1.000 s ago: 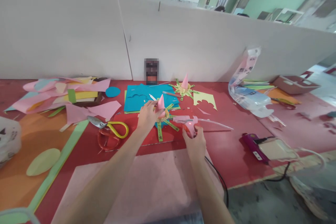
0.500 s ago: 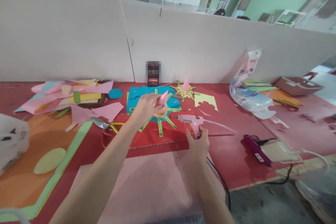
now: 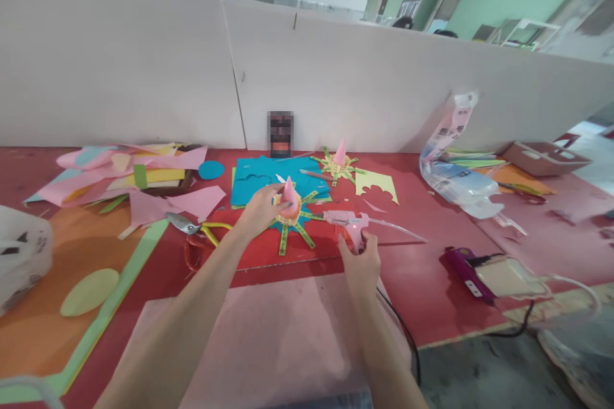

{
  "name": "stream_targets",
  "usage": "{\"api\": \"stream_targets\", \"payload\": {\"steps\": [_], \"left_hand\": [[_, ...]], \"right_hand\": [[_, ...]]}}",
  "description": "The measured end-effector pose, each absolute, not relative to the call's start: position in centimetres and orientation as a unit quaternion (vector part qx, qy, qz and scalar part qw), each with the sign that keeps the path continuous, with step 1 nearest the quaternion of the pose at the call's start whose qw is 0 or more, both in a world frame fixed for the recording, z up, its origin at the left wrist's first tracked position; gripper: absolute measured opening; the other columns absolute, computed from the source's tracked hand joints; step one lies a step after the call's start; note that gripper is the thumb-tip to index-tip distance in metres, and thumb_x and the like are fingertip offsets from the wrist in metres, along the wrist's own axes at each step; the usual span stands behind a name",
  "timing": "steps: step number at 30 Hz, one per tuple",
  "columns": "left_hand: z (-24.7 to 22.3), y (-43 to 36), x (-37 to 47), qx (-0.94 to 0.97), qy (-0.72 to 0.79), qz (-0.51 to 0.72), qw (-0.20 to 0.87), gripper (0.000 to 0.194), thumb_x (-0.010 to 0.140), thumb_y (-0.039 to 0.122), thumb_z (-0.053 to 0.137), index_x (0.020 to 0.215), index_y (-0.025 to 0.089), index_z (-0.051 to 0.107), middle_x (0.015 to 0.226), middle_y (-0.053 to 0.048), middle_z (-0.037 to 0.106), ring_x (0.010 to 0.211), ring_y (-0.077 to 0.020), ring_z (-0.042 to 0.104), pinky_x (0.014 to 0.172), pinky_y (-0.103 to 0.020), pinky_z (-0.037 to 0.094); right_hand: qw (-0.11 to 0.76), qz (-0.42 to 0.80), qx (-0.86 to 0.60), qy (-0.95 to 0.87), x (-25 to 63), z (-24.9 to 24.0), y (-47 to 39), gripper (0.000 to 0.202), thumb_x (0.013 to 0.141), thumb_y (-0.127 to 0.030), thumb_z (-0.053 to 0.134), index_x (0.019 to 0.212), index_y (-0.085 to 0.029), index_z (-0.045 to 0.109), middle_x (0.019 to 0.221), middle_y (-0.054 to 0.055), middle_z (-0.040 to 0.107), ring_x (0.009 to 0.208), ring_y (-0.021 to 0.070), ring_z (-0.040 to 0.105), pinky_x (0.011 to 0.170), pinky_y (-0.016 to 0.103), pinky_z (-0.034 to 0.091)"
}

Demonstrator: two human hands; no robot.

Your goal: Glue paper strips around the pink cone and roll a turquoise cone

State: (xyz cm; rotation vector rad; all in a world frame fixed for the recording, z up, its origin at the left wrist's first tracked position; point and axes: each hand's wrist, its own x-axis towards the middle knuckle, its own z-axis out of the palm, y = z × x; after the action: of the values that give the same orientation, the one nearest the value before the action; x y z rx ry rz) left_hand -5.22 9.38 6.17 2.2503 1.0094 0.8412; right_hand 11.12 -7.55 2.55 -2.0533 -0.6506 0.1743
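Note:
My left hand (image 3: 265,208) has its fingers closed on the side of a paper craft (image 3: 290,203), which has a pink cone on top and green strips spreading out over a blue base. My right hand (image 3: 362,262) grips the handle of a pink glue gun (image 3: 346,220). The gun's nozzle points left, close to the green strips at the craft's right side, and a clear glue stick trails from its back. Behind stands a second cone craft (image 3: 339,163) with green strips, touched by neither hand.
Blue sheets (image 3: 254,174) and a phone (image 3: 281,134) lie beyond the hands. To the left are shears (image 3: 185,223), paper scraps (image 3: 158,172) and an orange sheet (image 3: 43,268). A plastic bag (image 3: 455,185), a brown basket (image 3: 547,158) and a purple power strip (image 3: 467,275) sit to the right.
My left hand and the held craft have moved slightly left and down, and the craft has turned. The glue gun has shifted a little left with my right hand.

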Motion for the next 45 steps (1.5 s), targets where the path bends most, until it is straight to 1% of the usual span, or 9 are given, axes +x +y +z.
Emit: {"api": "stream_targets", "payload": {"steps": [4,8,11,15,18,23,37,41,45], "left_hand": [[6.6,9.5,-5.4,0.822,0.374,0.324,0.283,0.032,0.077,0.03,0.053,0.106,0.019,0.059,0.11,-0.005,0.063,0.097,-0.0183,0.059,0.084,-0.026,0.044],[7.1,9.3,-5.5,0.83,0.363,0.311,0.287,0.034,0.075,0.031,0.056,0.107,0.019,0.057,0.11,-0.005,0.063,0.098,-0.0185,0.058,0.083,-0.027,0.045],[7.0,8.7,-5.9,0.825,0.358,0.359,0.248,0.039,0.074,0.033,0.059,0.111,0.021,0.054,0.112,-0.005,0.06,0.101,-0.0189,0.056,0.088,-0.03,0.043],[6.4,7.7,-6.9,0.809,0.356,0.438,0.163,0.022,0.08,0.033,0.054,0.097,0.021,0.058,0.097,-0.004,0.061,0.093,-0.0173,0.057,0.083,-0.031,0.044],[5.2,6.9,-7.4,0.859,0.33,0.38,0.097,0.016,0.082,0.033,0.052,0.09,0.022,0.061,0.094,-0.003,0.063,0.091,-0.0185,0.056,0.079,-0.032,0.041],[3.1,6.2,-7.1,0.907,0.308,0.283,0.045,0.023,0.081,0.04,0.053,0.094,0.022,0.061,0.097,-0.003,0.065,0.093,-0.02,0.054,0.081,-0.033,0.036],[3.2,6.0,-6.1,0.921,0.282,0.267,0.003,0.019,0.087,0.03,0.046,0.083,0.022,0.063,0.082,0.0,0.066,0.085,-0.0169,0.055,0.082,-0.034,0.033],[3.0,5.9,-5.9,0.899,0.332,0.287,0.014,0.014,0.082,0.033,0.053,0.084,0.023,0.061,0.09,-0.003,0.062,0.088,-0.0197,0.054,0.08,-0.036,0.037],[2.5,5.9,-5.8,0.836,0.395,0.375,0.065,0.027,0.072,0.038,0.063,0.092,0.021,0.057,0.11,-0.008,0.053,0.103,-0.0244,0.049,0.084,-0.039,0.041]], "right_hand": [[0.481,0.085,-0.833,-0.261,10.9,2.4,-7.4,0.053,0.064,-0.052,0.059,0.106,-0.021,0.05,0.097,0.006,0.059,0.077,0.0161,0.057,0.065,0.023,0.042],[0.491,0.089,-0.827,-0.26,11.0,2.0,-7.4,0.055,0.062,-0.052,0.06,0.107,-0.021,0.051,0.098,0.005,0.059,0.074,0.0146,0.058,0.065,0.023,0.042],[0.49,0.095,-0.825,-0.266,11.0,1.7,-7.4,0.057,0.062,-0.053,0.06,0.108,-0.021,0.051,0.1,0.006,0.059,0.07,0.014,0.058,0.065,0.024,0.043],[0.49,0.081,-0.823,-0.276,10.9,1.5,-7.2,0.057,0.062,-0.055,0.059,0.107,-0.02,0.052,0.096,0.007,0.06,0.069,0.0155,0.058,0.064,0.026,0.043],[0.473,0.062,-0.833,-0.28,10.8,1.4,-7.0,0.057,0.061,-0.055,0.059,0.106,-0.021,0.052,0.095,0.006,0.06,0.075,0.0178,0.058,0.065,0.026,0.042],[0.445,0.051,-0.845,-0.292,10.7,1.4,-6.9,0.054,0.061,-0.054,0.059,0.105,-0.023,0.052,0.095,0.005,0.061,0.083,0.0201,0.058,0.067,0.027,0.041],[0.395,0.043,-0.855,-0.333,10.7,0.6,-6.8,0.052,0.066,-0.055,0.053,0.107,-0.023,0.05,0.096,0.006,0.06,0.081,0.0201,0.057,0.067,0.027,0.04],[0.374,0.039,-0.86,-0.345,10.7,1.0,-6.8,0.051,0.066,-0.053,0.053,0.106,-0.022,0.051,0.096,0.006,0.06,0.087,0.0219,0.056,0.068,0.028,0.04],[0.372,0.043,-0.863,-0.34,10.7,1.1,-6.7,0.05,0.067,-0.052,0.053,0.107,-0.022,0.051,0.097,0.007,0.06,0.086,0.0218,0.056,0.067,0.028,0.039]]}}
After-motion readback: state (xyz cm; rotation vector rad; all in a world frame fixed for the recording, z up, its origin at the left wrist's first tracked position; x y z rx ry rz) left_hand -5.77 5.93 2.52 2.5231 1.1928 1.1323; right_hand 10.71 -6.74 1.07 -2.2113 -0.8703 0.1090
